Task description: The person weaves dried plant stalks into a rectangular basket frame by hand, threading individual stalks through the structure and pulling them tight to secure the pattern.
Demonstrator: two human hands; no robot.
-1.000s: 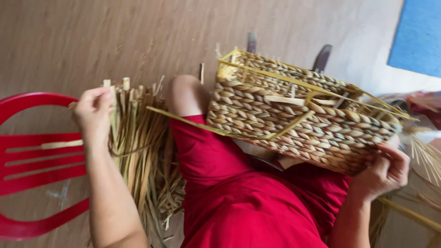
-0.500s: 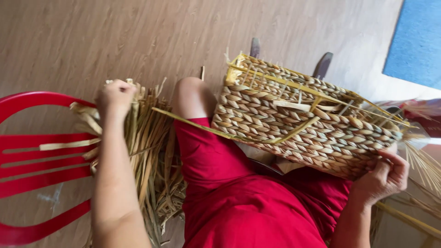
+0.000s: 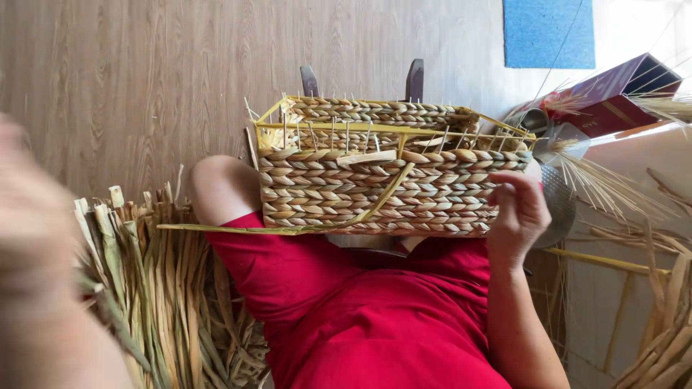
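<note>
A half-woven basket of braided straw on a yellow wire frame lies on my lap, which is covered in red cloth. My right hand grips the basket's right end with curled fingers. One long loose strand runs from the basket's front down to the left past my knee. My left hand is a large blur at the far left, close to the camera, above a bundle of dried straw on the floor. Whether it holds any straw cannot be made out.
Two dark posts stand behind the basket on the wooden floor. A blue mat lies at the top right, a dark red box and a round metal object to the right. Loose straw covers the right side.
My left hand has lifted off the straw bundle toward the camera and blurred. The basket now sits level on my lap. The red chair has left the view.
</note>
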